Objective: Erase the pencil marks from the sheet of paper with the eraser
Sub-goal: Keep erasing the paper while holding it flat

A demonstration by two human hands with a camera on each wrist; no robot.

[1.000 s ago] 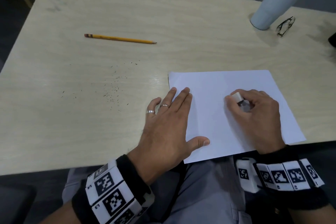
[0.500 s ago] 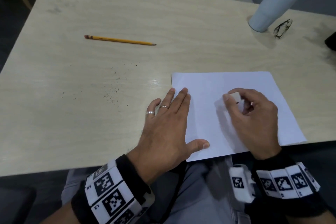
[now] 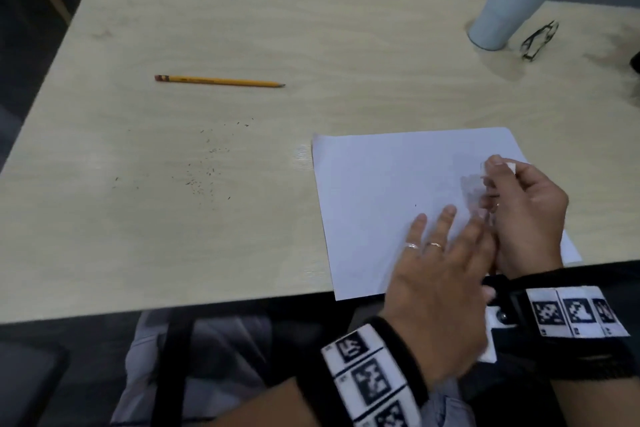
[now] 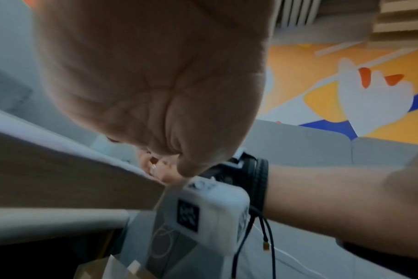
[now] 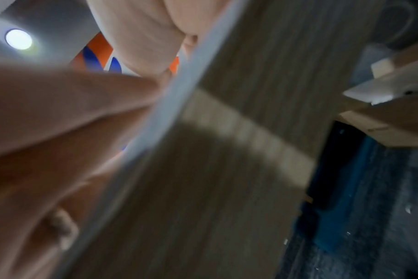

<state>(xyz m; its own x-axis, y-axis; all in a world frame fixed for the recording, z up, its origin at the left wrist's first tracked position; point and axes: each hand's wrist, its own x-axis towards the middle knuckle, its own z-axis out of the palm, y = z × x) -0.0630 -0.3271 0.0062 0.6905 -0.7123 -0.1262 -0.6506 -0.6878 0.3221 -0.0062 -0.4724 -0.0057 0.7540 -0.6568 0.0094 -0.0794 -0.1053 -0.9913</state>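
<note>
A white sheet of paper [image 3: 388,198] lies at the table's near right edge. My right hand [image 3: 502,180] is over its right part and pinches a small white eraser [image 3: 511,167] in its fingertips. My left hand [image 3: 446,239] lies flat on the sheet with straight fingers, close against the right hand. Motion blur covers the spot between the two hands, so no pencil marks can be made out there. In the left wrist view my left palm [image 4: 155,75] fills the top. The right wrist view is blurred and shows only fingers [image 5: 60,105] and the paper's edge [image 5: 179,79].
A yellow pencil [image 3: 218,81] lies on the wooden table [image 3: 311,45] at the far left. Dark eraser crumbs [image 3: 207,166] are scattered left of the sheet. A white tumbler [image 3: 512,0] and folded glasses [image 3: 540,40] stand at the far right corner.
My left hand has slid right across the sheet until it lies against the right hand. The right hand with the eraser has shifted toward the sheet's right edge.
</note>
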